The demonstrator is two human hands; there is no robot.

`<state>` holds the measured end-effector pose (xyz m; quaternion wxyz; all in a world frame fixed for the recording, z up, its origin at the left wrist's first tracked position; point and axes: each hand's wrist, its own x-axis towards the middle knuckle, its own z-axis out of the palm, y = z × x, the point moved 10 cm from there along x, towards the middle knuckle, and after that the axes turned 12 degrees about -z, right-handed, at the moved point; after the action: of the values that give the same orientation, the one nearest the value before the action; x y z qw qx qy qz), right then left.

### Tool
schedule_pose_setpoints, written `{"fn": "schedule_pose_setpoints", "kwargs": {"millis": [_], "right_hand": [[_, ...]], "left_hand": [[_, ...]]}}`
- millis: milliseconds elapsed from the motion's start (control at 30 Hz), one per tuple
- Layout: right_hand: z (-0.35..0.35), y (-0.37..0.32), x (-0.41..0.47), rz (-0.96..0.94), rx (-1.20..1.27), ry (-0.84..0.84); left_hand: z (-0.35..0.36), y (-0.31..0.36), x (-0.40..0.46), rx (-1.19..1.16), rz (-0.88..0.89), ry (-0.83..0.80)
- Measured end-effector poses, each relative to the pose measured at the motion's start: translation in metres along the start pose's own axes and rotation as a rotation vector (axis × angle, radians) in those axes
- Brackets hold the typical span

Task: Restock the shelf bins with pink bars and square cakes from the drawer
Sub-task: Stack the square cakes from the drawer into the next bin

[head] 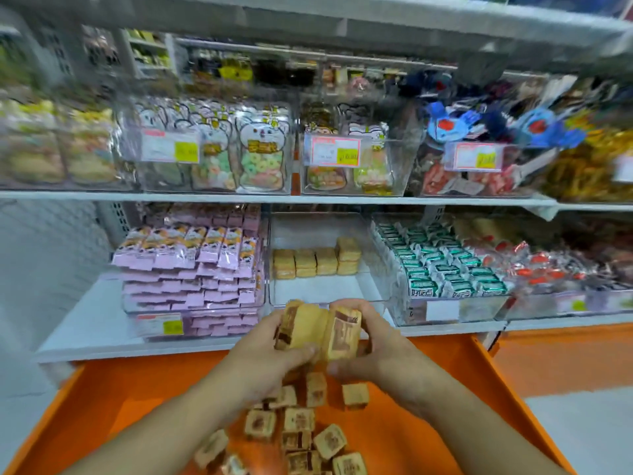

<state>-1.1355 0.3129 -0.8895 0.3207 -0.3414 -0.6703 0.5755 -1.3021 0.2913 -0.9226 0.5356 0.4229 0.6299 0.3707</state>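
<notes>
Your left hand point(270, 341) and right hand point(370, 341) together grip a stack of square cakes point(322, 332) above the drawer point(428, 406). The pink bars point(191, 265) bin looks full; the middle bin point(363, 286) holds few cakes, with many left below.

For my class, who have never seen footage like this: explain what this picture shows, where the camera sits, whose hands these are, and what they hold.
There is no machine here. A person wears a wide-angle camera on the head, so it looks forward and down at their own two hands. The left hand and right hand together grip a bunch of square cakes. Below lies an open orange drawer with more loose cakes. Ahead, the lower shelf has a clear bin of pink bars, and beside it a clear bin holding only a few square cakes at its back.
</notes>
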Motion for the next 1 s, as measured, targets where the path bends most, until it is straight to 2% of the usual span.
{"fn": "schedule_pose_setpoints", "kwargs": {"millis": [200,333,533,700,867,1000], "right_hand": [[-0.013,-0.015,0.007,-0.044,-0.005,0.092],[-0.034,-0.021,0.016,-0.078,0.006,0.156],[-0.052,-0.008,0.029,-0.034,-0.033,0.095],[-0.068,0.002,0.037,-0.02,-0.167,0.096],[-0.088,-0.003,0.044,-0.083,-0.149,0.198],[-0.111,-0.008,0.049,-0.14,-0.321,0.271]], "left_hand": [[-0.01,0.023,0.002,-0.202,0.002,0.027],[-0.009,0.037,0.011,-0.153,0.053,0.028],[0.005,0.036,0.023,-0.074,0.009,-0.06],[0.005,0.047,0.033,-0.002,0.045,0.024],[0.011,0.066,0.039,0.065,0.069,0.051],[0.01,0.081,0.059,0.097,0.117,0.12]]}}
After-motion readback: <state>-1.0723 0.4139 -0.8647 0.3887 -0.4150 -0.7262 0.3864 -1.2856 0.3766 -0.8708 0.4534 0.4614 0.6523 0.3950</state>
